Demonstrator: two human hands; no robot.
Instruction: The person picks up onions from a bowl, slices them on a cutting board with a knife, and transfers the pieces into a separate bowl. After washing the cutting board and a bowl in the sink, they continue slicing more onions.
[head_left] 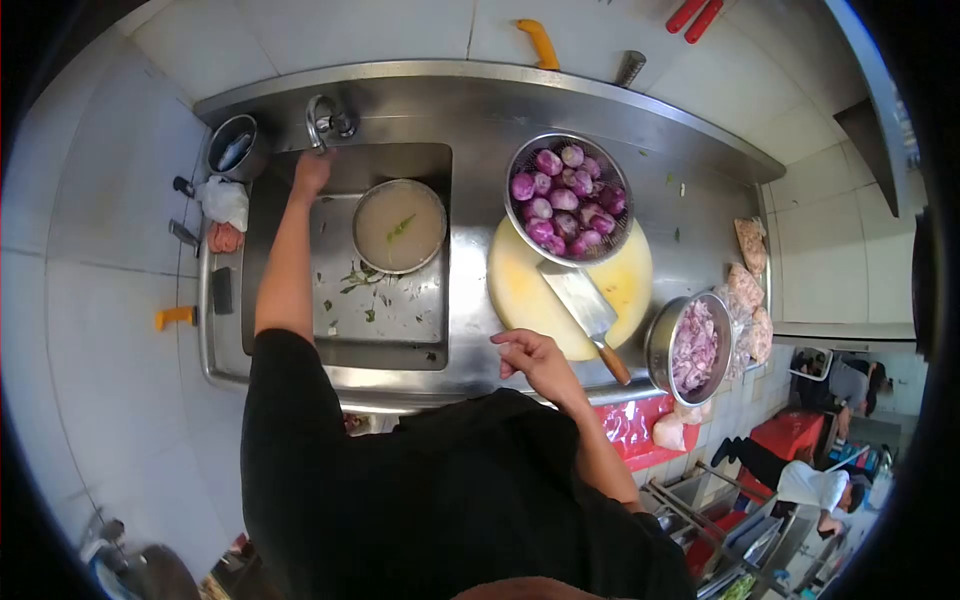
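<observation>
My left hand [312, 172] reaches across the steel sink [290, 290] to the spout of the faucet [318, 124]. Its fingers are small and partly hidden there. My right hand [540, 362] hovers near the counter's front edge, empty, with its fingers loosely bent and apart. In the sink stands a round pot [400, 226] of cloudy liquid with a green scrap floating on it. To the right is a round yellowish cutting board [515, 290] with a cleaver [582, 302] lying on it. A colander [511, 190] of peeled purple onions overlaps the board's far edge.
A steel bowl [658, 345] of cut onions stands right of the board, beside several filled plastic bags [745, 285]. A steel container [240, 150] and a white plastic bag [224, 202] sit left of the sink. Two people [810, 487] are at the far right.
</observation>
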